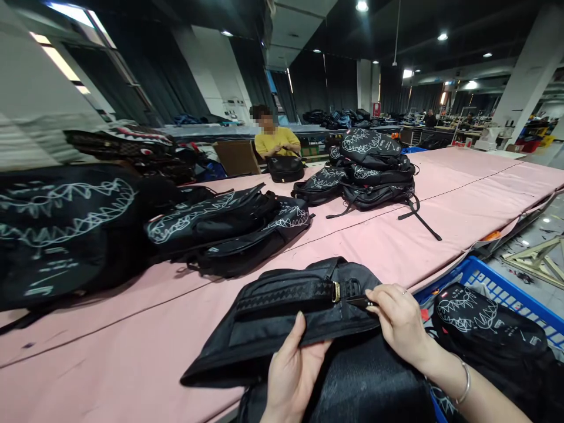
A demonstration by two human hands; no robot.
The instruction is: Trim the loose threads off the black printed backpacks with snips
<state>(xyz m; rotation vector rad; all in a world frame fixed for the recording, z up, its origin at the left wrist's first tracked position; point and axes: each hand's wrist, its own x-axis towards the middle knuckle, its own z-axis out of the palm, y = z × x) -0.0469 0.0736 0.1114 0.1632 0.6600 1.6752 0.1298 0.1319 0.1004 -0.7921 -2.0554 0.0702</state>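
Note:
A black bag (268,329) with a woven strap (286,298) lies in front of me at the table's near edge. The strap runs to a gold-coloured buckle (336,292). My left hand (293,376) grips the bag's near edge, thumb on top and fingers underneath. At the bag's right end, my right hand (399,320) pinches a small dark flat piece (359,301) beside the buckle. Whether that piece is a strap end or a separate tool is unclear. Below the bag is more black material (374,382), partly hidden by my hands.
Black backpacks with white scribble prints (233,229) lie on the pink-covered table (462,188). Another pile (374,170) stands farther back. At right, a blue basket (506,282) holds a printed backpack (484,329). Across the table, a person in yellow (275,141) handles a black bag (285,169).

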